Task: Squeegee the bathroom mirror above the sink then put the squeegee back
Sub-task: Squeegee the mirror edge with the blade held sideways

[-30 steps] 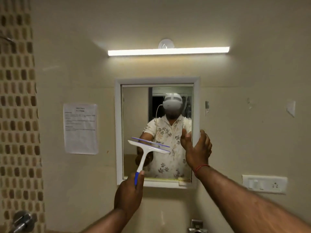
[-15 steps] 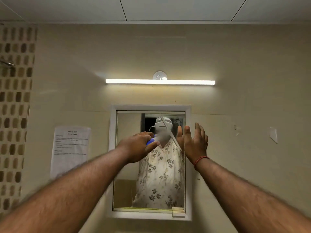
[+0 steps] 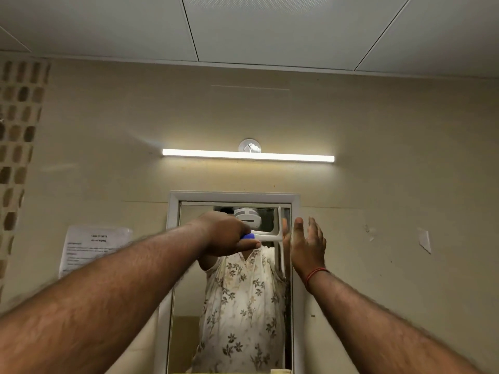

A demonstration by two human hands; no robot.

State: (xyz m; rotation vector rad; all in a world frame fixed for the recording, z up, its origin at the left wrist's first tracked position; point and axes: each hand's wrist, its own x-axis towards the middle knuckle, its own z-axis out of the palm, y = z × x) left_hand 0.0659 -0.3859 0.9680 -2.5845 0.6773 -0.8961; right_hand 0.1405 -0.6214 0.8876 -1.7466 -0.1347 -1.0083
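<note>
The white-framed mirror hangs on the beige wall, reflecting a person in a floral shirt. My left hand is shut on the blue-and-white handle of the squeegee. Its white blade stands vertical against the glass near the mirror's upper right edge, the handle pointing left. My right hand is raised with fingers apart beside the mirror's right frame, just right of the blade, holding nothing. A red thread circles that wrist. The sink is out of view.
A lit tube light runs above the mirror. A paper notice is taped to the wall at the left. Brown mosaic tiles line the far left. Ceiling panels fill the top.
The view has tilted upward. My left hand rose from below the mirror to its top and turned the squeegee so the blade stands vertical at the right edge. My right hand stayed beside the frame.
</note>
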